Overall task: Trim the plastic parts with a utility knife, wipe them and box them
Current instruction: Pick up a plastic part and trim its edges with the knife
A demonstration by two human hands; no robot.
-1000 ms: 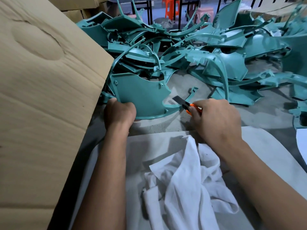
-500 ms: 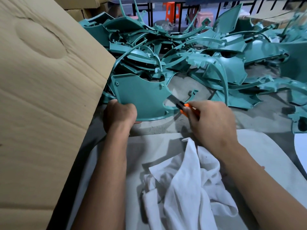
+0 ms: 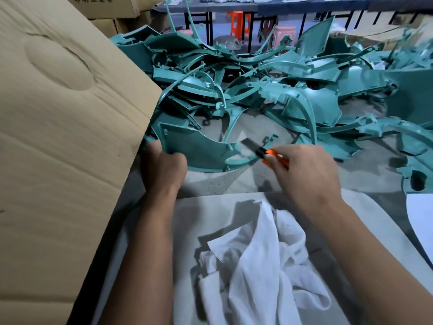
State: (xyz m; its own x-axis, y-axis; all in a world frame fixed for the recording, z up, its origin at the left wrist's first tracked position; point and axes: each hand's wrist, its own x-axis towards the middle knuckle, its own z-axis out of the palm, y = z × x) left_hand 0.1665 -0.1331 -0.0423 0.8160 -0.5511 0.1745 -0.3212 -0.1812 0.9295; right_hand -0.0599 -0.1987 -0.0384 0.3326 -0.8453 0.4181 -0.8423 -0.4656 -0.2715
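Only one printed marking shows: a row of dark characters on the side of a carton (image 3: 112,2), at the top edge, far beyond the left hand's fingers (image 3: 173,158). They are cut off and blurred, so they cannot be read.

Grey work surface (image 3: 234,181), scuffed, running from near edge to far. Near centre: pale flat sheet (image 3: 150,242) lying on it, crumpled white cloth (image 3: 264,266) on top. Far half: tangled heap of teal plastic parts (image 3: 269,85), spread left to right. One flat teal panel (image 3: 196,148) at heap's near-left edge, lower rim against the surface. Left: large cardboard flap (image 3: 58,137) leaning over the edge. Near right: corner of a white sheet (image 3: 421,221).
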